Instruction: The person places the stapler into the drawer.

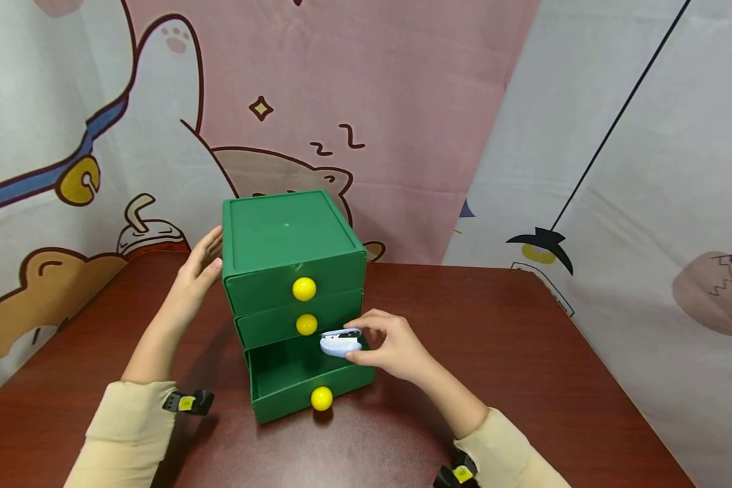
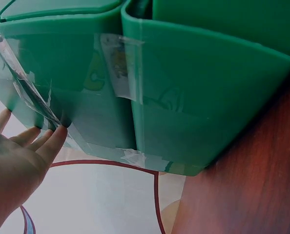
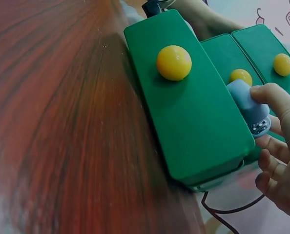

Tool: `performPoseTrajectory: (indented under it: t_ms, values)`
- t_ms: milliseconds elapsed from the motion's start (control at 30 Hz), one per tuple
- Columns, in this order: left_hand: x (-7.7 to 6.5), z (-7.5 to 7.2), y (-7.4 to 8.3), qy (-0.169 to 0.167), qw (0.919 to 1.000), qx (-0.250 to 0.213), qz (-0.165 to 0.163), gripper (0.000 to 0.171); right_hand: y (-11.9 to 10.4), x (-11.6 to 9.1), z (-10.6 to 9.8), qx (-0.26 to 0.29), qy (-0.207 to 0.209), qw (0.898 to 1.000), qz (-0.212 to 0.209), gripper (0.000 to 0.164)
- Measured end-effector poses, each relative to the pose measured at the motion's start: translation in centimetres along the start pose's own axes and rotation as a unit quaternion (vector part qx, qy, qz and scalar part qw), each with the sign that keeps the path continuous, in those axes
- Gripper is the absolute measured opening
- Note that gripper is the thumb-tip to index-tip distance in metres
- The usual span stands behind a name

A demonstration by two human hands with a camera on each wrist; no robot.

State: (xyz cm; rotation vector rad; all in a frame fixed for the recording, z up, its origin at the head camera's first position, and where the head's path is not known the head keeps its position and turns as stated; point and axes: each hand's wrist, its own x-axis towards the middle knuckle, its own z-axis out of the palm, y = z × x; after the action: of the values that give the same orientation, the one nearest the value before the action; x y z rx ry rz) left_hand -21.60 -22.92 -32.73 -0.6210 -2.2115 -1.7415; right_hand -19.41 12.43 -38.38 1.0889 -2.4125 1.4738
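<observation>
A green three-drawer cabinet (image 1: 293,230) with yellow knobs stands on the table, its bottom drawer (image 1: 287,400) pulled out and the upper two closed. Between thumb and fingers my right hand (image 1: 393,342) pinches a small pale-blue stapler (image 1: 339,344), held over the right part of the open drawer. In the right wrist view the stapler (image 3: 250,102) shows beside the drawer front, close to the middle knob (image 3: 241,76). My left hand (image 1: 200,268) rests its extended fingertips against the cabinet's left side, where clear tape (image 2: 120,68) runs over the green panels.
The brown wooden table (image 1: 494,339) reaches out on both sides of the cabinet. Behind it hangs a cartoon-printed cloth (image 1: 402,102). Black bands with yellow marks sit at both wrists, the left band (image 1: 189,402) near the sleeve cuff.
</observation>
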Motion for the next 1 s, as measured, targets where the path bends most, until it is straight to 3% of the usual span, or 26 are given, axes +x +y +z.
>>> performPoseTrajectory:
  t_ms: [433, 600, 833, 1000]
  values:
    - [0.1, 0.0, -0.1, 0.001, 1.0, -0.002, 0.001, 0.055, -0.4, 1.0, 1.0, -0.115, -0.019, 0.992, 0.052, 0.034]
    - [0.1, -0.1, -0.1, 0.0, 1.0, -0.001, 0.003, 0.055, -0.3, 1.1, 1.1, -0.119, -0.039, 0.99, 0.066, 0.031]
    - [0.1, -0.1, -0.1, 0.0, 1.0, 0.002, 0.003, 0.055, -0.5, 0.8, 1.1, -0.109, -0.027, 0.992, 0.05, 0.027]
    - [0.1, -0.1, -0.2, 0.0, 1.0, -0.001, 0.004, 0.055, -1.4, 0.3, 1.2, -0.129, -0.006, 0.992, 0.007, 0.021]
